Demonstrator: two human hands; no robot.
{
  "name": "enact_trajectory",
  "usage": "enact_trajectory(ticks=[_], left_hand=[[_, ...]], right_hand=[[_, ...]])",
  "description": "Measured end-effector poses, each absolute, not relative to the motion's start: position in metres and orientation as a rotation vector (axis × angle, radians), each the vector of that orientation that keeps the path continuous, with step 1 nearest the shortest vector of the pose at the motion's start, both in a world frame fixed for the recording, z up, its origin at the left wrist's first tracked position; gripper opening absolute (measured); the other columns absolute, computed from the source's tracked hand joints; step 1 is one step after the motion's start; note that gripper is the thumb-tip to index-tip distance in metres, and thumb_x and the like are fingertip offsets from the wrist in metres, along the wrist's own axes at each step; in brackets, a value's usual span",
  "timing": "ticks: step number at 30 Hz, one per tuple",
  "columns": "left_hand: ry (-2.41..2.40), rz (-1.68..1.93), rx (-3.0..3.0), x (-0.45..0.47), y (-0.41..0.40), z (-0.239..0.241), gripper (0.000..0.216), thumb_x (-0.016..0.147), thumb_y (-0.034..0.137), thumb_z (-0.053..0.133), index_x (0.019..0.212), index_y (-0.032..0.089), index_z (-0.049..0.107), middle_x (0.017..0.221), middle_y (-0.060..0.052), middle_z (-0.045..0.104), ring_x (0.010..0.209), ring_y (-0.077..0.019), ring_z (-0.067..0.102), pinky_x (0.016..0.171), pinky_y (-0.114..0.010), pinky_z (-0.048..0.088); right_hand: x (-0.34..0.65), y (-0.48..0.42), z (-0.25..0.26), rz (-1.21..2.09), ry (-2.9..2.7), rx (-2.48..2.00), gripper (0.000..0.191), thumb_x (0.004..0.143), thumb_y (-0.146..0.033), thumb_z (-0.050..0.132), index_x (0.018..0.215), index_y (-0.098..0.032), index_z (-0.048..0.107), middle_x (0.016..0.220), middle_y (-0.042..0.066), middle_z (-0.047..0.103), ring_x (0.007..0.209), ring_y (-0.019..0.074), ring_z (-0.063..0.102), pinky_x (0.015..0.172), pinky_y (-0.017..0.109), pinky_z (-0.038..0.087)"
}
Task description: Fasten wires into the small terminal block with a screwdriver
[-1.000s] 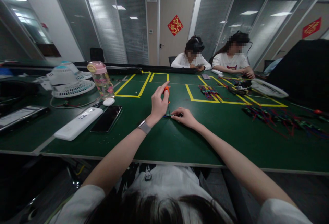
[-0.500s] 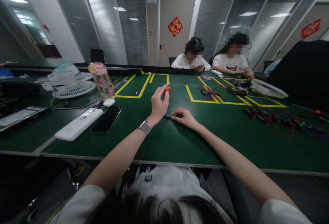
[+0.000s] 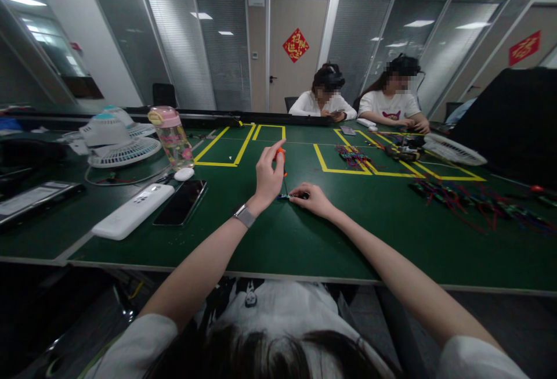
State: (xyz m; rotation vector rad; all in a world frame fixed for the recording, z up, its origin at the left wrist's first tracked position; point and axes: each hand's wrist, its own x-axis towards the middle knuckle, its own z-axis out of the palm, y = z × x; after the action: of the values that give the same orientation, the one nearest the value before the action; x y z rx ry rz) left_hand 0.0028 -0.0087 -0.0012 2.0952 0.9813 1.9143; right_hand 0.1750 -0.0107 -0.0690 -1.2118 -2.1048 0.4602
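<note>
a small orange-handled screwdriver (image 3: 282, 153) is pinched at its top between the thumb and fingertips of the left hand (image 3: 267, 179), which is raised above the green table (image 3: 304, 239). its long axis is held nearly upright, with the thin shaft pointing down at a small dark part (image 3: 285, 197) lying on the table. that part is held down at its right end by the fingertips of the right hand (image 3: 315, 199). the gold writing on the red diamond sign (image 3: 296, 44) cannot be read.
</note>
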Motion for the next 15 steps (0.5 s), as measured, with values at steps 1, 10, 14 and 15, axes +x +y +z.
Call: enact_trajectory(ticks=[1,10,14,15], left_hand=[[0.990,1.923,2.091,0.0028,-0.0085,-0.0013,0.028,0.100,0.024,0.045,0.124,0.024,0.060,0.098,-0.005,0.062,0.088,-0.0165,0.059,0.081,-0.030,0.049],[0.998,1.917,2.102,0.0030,-0.0070,-0.0024,0.028,0.100,0.022,0.044,0.123,0.024,0.061,0.103,-0.006,0.060,0.090,-0.0163,0.059,0.081,-0.029,0.050],[0.995,1.936,2.098,0.0033,-0.0061,-0.0023,0.029,0.099,0.022,0.045,0.123,0.024,0.060,0.102,-0.006,0.063,0.089,-0.0163,0.060,0.081,-0.030,0.050],[1.009,1.944,2.100,0.0032,-0.0062,-0.0022,0.027,0.098,0.022,0.049,0.121,0.024,0.061,0.099,-0.005,0.062,0.087,-0.0161,0.059,0.080,-0.029,0.050]], right_hand=[[0.1749,-0.0108,-0.0690,0.457,-2.104,-1.210,0.018,0.080,-0.028,0.069,0.092,-0.017,0.077,0.081,0.005,0.067,0.073,0.0153,0.060,0.069,0.028,0.046],[0.1740,-0.0121,-0.0667,0.453,-2.114,-1.222,0.018,0.081,-0.026,0.069,0.093,-0.016,0.077,0.081,0.006,0.067,0.073,0.0154,0.060,0.070,0.028,0.046],[0.1746,-0.0118,-0.0673,0.452,-2.120,-1.219,0.021,0.080,-0.027,0.069,0.097,-0.017,0.077,0.081,0.005,0.067,0.072,0.0153,0.060,0.069,0.028,0.046],[0.1748,-0.0118,-0.0675,0.453,-2.121,-1.214,0.021,0.081,-0.027,0.069,0.097,-0.017,0.077,0.081,0.006,0.067,0.072,0.0153,0.060,0.069,0.028,0.046]])
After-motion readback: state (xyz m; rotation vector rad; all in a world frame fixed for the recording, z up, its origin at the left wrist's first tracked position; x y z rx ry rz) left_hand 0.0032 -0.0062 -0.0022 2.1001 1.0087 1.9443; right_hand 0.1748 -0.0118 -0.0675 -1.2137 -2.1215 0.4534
